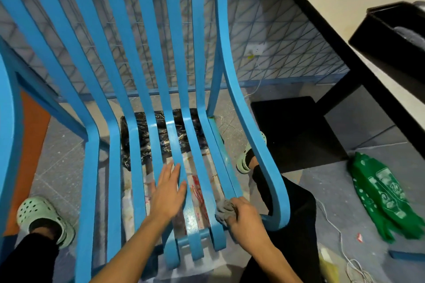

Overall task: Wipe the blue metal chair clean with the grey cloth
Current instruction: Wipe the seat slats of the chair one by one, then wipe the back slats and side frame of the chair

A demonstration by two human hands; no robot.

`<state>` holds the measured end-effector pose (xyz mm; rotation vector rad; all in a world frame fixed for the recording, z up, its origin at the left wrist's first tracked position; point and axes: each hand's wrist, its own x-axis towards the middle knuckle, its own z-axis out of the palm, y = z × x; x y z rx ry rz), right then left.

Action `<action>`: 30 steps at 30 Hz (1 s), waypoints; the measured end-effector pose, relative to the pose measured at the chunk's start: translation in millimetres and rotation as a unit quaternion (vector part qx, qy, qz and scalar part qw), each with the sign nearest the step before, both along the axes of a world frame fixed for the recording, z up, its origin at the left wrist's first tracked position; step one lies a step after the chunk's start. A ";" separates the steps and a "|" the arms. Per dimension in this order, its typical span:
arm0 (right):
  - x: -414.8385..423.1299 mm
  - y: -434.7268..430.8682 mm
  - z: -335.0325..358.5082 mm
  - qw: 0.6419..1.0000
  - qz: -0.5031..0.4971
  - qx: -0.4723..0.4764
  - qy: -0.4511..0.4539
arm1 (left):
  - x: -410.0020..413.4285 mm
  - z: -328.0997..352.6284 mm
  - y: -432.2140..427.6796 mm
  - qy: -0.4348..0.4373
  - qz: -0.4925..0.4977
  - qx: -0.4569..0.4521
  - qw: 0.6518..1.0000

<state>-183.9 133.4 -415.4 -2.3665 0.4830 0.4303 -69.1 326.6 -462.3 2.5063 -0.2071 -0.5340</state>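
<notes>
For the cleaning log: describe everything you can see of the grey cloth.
The grey cloth is a small, soft rag of dull grey fabric with darker creases, crumpled into a wad. The right hand grips it with fingers curled round it, so only the bunched part beyond the fingers shows. It is pressed on the outermost right seat slat of the blue metal chair, near the seat's front edge. Whether it is damp cannot be told.
</notes>
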 end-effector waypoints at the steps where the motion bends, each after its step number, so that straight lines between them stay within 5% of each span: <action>1: 0.2 -0.6 6.4 1.000 0.002 0.028 -0.015 | -5.7 4.2 -2.5 -0.002 -0.010 -0.001 1.000; 9: 21.7 -21.7 105.7 0.966 -0.014 0.178 -0.185 | -34.2 19.3 -6.0 0.022 -0.031 0.004 0.999; 17: 55.0 -51.7 165.9 0.936 0.004 0.142 -0.322 | -6.9 94.8 -13.1 0.016 0.031 -0.216 0.976; 22: 71.2 -60.8 169.1 0.935 -0.004 0.135 -0.328 | 5.4 150.8 -31.9 -0.011 0.036 -0.313 0.949; 30: 97.9 -50.1 164.6 0.928 0.027 0.143 -0.343 | 39.2 192.8 -35.3 -0.049 0.043 -0.332 0.941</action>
